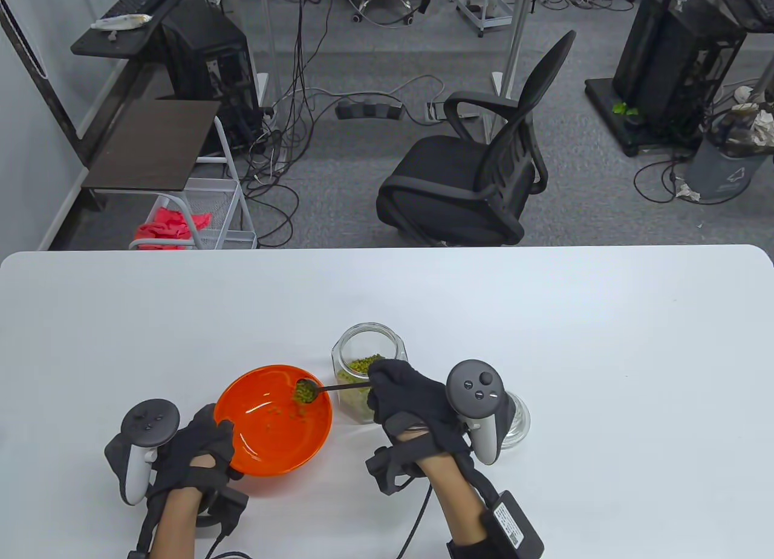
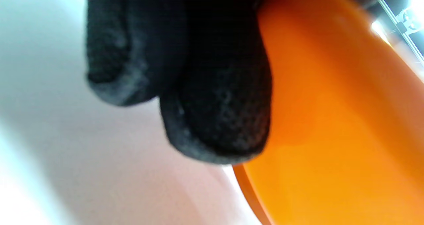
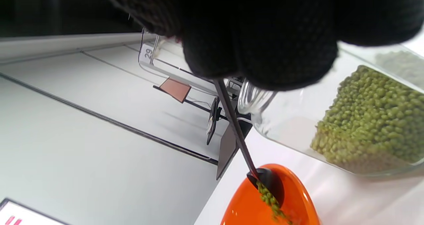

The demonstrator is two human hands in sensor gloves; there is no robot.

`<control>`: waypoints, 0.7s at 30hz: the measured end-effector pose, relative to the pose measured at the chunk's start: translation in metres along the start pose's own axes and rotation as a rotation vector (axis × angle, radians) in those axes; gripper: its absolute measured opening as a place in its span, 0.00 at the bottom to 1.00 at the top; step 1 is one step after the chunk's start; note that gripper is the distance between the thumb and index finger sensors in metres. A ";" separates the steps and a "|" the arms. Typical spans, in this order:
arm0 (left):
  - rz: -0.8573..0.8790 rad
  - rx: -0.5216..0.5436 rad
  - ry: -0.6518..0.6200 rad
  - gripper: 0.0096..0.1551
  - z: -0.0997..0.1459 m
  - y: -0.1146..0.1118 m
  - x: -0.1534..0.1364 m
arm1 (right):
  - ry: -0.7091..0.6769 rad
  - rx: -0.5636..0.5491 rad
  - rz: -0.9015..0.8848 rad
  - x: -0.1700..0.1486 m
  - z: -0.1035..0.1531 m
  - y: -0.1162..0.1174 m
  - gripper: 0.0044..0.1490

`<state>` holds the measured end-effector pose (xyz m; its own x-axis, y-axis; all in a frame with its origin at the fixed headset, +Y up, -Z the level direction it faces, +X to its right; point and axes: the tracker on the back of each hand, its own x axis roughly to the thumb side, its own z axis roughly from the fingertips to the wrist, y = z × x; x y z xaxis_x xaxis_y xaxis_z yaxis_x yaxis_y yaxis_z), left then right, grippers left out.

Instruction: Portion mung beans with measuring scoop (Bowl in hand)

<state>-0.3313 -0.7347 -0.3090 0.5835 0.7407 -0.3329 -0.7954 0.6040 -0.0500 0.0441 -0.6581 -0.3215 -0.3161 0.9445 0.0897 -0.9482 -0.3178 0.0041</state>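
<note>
An orange bowl (image 1: 260,447) sits at the table's front, tilted up on my side, with a few mung beans (image 1: 273,410) inside. My left hand (image 1: 199,453) grips its near-left rim; gloved fingertips (image 2: 218,125) press the bowl's outer wall (image 2: 338,119). My right hand (image 1: 402,396) pinches the dark handle of a small measuring scoop (image 1: 307,391), held tipped over the bowl. Beans spill from the scoop (image 3: 266,185) into the bowl (image 3: 245,208). An open glass jar (image 1: 367,374) half full of mung beans (image 3: 371,119) stands just right of the bowl.
The jar's glass lid (image 1: 514,423) lies right of my right hand. The white table (image 1: 544,317) stretches wide behind and to both sides. Beyond its far edge stand a black office chair (image 1: 478,172) and a wire cart (image 1: 193,214).
</note>
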 end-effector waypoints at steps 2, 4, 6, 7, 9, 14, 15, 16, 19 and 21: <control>0.002 -0.001 0.000 0.35 0.000 0.000 0.000 | -0.011 0.013 0.028 0.002 0.001 0.003 0.26; 0.002 -0.002 0.000 0.35 0.000 0.000 0.000 | -0.019 0.025 0.048 0.003 0.001 0.006 0.26; 0.002 -0.002 0.000 0.35 0.000 0.000 0.000 | -0.025 0.046 0.063 0.004 0.001 0.008 0.26; 0.001 -0.003 0.000 0.35 0.000 0.000 0.000 | -0.028 0.061 0.067 0.005 0.001 0.009 0.26; 0.001 -0.003 0.000 0.35 0.000 -0.001 0.000 | -0.032 0.083 0.076 0.007 0.001 0.009 0.26; -0.003 -0.002 0.001 0.35 0.000 -0.001 0.000 | -0.047 0.094 0.077 0.011 0.002 0.009 0.26; -0.004 -0.002 0.001 0.35 0.000 -0.001 0.000 | -0.049 0.096 0.073 0.011 0.002 0.008 0.25; -0.005 -0.001 0.001 0.35 0.000 -0.001 0.000 | -0.051 0.096 0.070 0.012 0.003 0.007 0.25; -0.003 -0.001 0.001 0.35 0.000 -0.001 -0.001 | -0.061 0.089 0.057 0.016 0.004 0.004 0.25; -0.004 0.001 0.000 0.35 -0.001 -0.001 -0.001 | -0.068 0.077 0.031 0.018 0.005 0.001 0.25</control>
<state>-0.3313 -0.7356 -0.3092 0.5868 0.7380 -0.3332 -0.7927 0.6075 -0.0506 0.0378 -0.6419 -0.3147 -0.3398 0.9271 0.1585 -0.9319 -0.3546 0.0763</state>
